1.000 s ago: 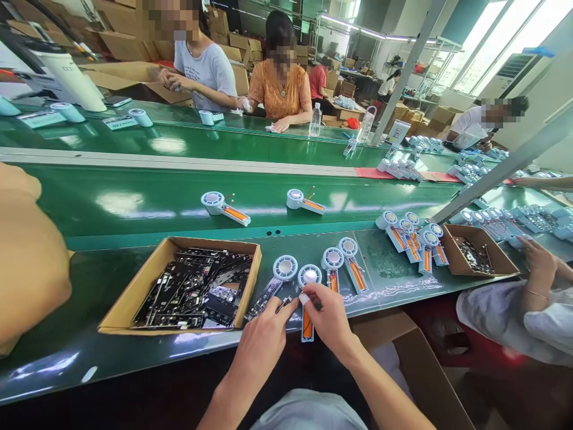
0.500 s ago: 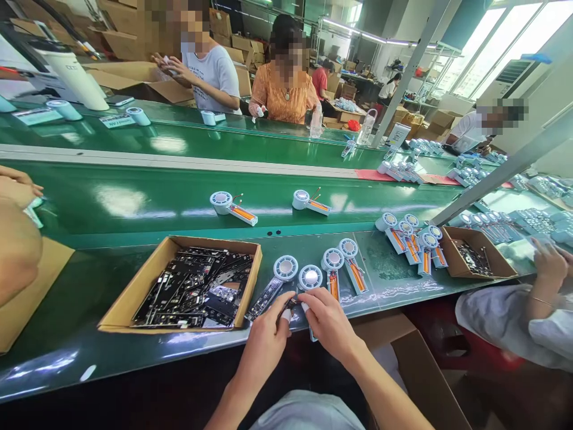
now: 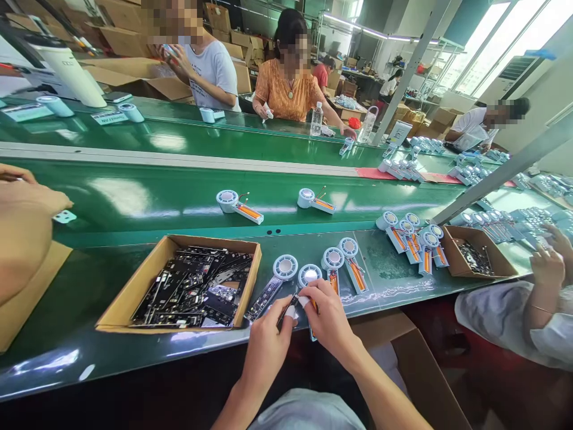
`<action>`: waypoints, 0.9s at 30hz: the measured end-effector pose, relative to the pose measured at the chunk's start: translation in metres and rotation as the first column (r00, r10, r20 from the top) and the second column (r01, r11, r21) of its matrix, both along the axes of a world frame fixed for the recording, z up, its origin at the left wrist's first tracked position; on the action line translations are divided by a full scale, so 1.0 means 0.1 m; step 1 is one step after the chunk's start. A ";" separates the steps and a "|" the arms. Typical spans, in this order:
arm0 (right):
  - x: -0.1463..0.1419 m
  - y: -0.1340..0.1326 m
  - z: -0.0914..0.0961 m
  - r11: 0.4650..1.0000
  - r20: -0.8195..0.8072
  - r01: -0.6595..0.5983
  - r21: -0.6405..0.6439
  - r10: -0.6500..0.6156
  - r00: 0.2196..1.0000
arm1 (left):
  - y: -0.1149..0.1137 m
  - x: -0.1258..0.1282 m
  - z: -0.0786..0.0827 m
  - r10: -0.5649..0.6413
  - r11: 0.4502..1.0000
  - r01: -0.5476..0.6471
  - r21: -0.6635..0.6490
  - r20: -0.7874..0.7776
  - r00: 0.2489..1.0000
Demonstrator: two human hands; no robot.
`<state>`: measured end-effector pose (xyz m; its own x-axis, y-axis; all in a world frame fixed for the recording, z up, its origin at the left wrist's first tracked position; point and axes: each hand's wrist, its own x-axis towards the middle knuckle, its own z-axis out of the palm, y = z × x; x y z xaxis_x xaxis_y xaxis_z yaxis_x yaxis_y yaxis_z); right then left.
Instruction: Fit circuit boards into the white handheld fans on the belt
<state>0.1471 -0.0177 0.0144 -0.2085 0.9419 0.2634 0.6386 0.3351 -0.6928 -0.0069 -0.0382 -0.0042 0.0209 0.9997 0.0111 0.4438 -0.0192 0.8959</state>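
My left hand (image 3: 268,343) pinches a small black circuit board (image 3: 286,309) with a taped fingertip. My right hand (image 3: 329,316) is closed over the handle of a light-blue handheld fan body (image 3: 308,276) with an orange battery inside. The two hands meet over that fan at the near edge of the green bench (image 3: 67,334). A second fan body (image 3: 285,267) with a board in its handle lies just to the left. Two more open fan bodies (image 3: 340,254) lie to the right.
A cardboard tray (image 3: 129,295) full of black circuit boards sits to my left. Two fan bodies (image 3: 237,204) ride the green conveyor belt (image 3: 134,200). A seated neighbour's hand (image 3: 546,266) is beside a smaller tray (image 3: 477,254) and several fans (image 3: 414,239). Other people sit across the belt.
My hands have drawn together over the fan, with the black board now held up at its handle. The two fans on the belt have drifted right. A neighbour's hand at left moved onto the belt.
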 end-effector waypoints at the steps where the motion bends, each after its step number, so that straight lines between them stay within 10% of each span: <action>1: 0.00 0.00 -0.01 1.000 -0.006 0.007 -0.006 -0.007 1.000 | -0.01 0.01 -0.01 0.002 0.999 -0.001 0.036 -0.015 1.000; 7: -0.01 -0.03 -0.05 0.997 0.018 -0.026 0.074 0.025 1.000 | -0.08 0.07 -0.09 0.042 0.960 -0.002 0.279 -0.138 0.990; 15: 0.12 0.08 -0.01 0.987 -0.266 -0.080 -0.137 0.041 0.963 | 0.07 -0.08 0.12 -0.120 0.993 0.121 0.005 0.117 0.986; 27: 0.10 0.03 0.18 0.951 -0.232 -0.028 -0.307 -0.047 0.972 | 0.01 -0.01 0.24 -0.130 0.992 0.129 0.011 0.115 0.985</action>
<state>0.1566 -0.0146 0.0323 -0.1667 0.9860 0.0025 0.4481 0.0781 -0.8906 -0.0077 -0.0373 0.0193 0.1484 0.9886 0.0242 0.3308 -0.0727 0.9409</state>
